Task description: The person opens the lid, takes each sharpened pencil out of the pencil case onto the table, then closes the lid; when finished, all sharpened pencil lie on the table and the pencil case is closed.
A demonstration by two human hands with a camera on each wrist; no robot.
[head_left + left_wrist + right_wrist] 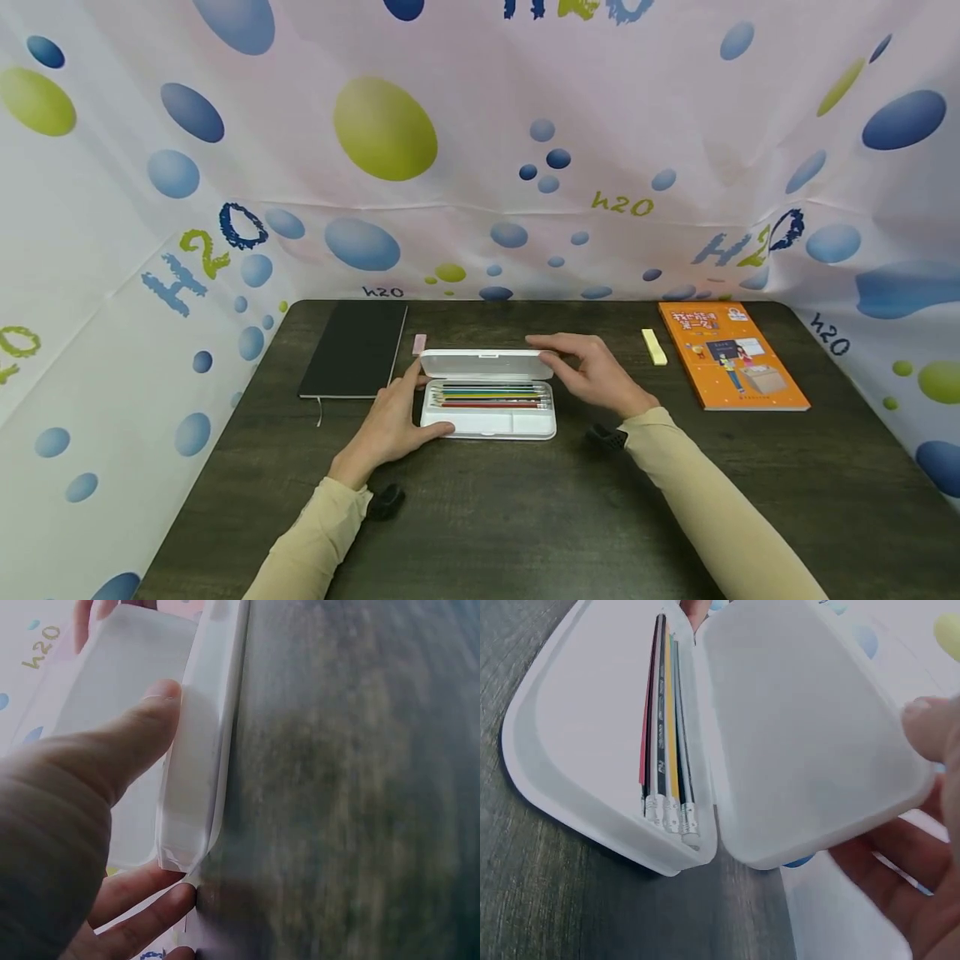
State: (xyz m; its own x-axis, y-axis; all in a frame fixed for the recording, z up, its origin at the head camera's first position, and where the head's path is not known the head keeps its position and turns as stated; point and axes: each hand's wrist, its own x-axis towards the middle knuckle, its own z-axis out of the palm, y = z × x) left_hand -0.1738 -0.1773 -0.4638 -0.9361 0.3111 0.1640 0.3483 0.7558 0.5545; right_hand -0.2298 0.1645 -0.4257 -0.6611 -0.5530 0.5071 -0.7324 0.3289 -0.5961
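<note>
Pencil case [468,423] sits open on the table [487,517], pencils [491,396] exposed, left hand [390,423] clasping its 9 o'clock end, presumably for steadiness, right hand [592,375] pinching the raised lid [483,366] at its 2 o'clock corner, presumably to control its angle.

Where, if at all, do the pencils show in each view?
Head: pencils below centre, inside the white case.
Left wrist: not visible.
Right wrist: left of centre, mostly upper half.
Shared landmark: the case's raised lid, in all three views.
</note>
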